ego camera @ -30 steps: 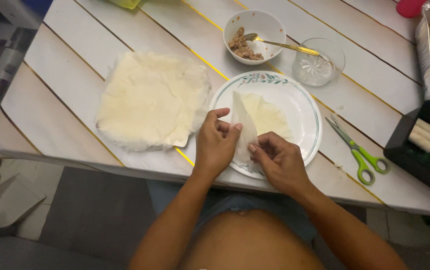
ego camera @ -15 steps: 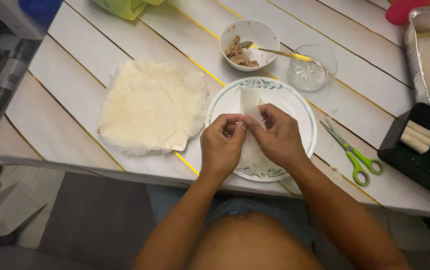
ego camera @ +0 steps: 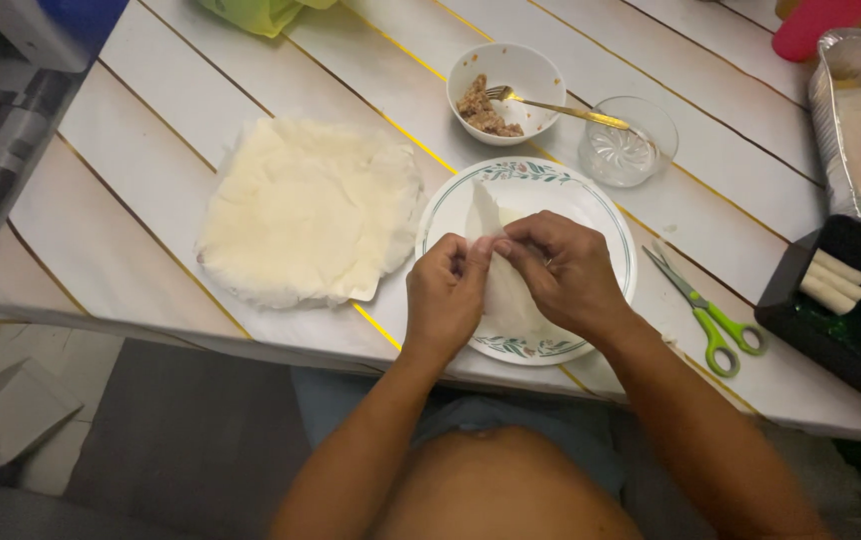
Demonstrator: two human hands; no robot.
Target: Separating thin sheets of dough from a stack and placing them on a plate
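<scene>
Thin pale square pastry wrapper (ego camera: 496, 290): lies on the white round plate with a floral rim (ego camera: 591, 205), near the front edge of the white slatted desk (ego camera: 151, 130), partly folded, one corner standing up toward the far side.

Left hand (ego camera: 446, 300): fingers closed, pinching the wrapper's folded edge. Right hand (ego camera: 566, 270): fingers curled over the same fold from the other side, thumb tips of both hands nearly meeting.

Handling note, as a judgement: the sheet looks thin and tearable; the fold wants even, light pressure from both hands, kept snug against whatever lies inside, with the work held over the plate.

Nearby: stack of pale wrappers (ego camera: 306, 210) just left of the plate; small white bowl of brown minced filling (ego camera: 506, 90) with a gold-handled fork (ego camera: 561, 108); clear glass dish (ego camera: 629, 140); green-handled scissors (ego camera: 711, 315); black tray holding finished pale rolls (ego camera: 831, 280).

Not determinable: any filling inside the fold is covered by the hands; the glass dish's contents are unclear; the foil tray (ego camera: 826, 110) at right is cut off by the frame.
</scene>
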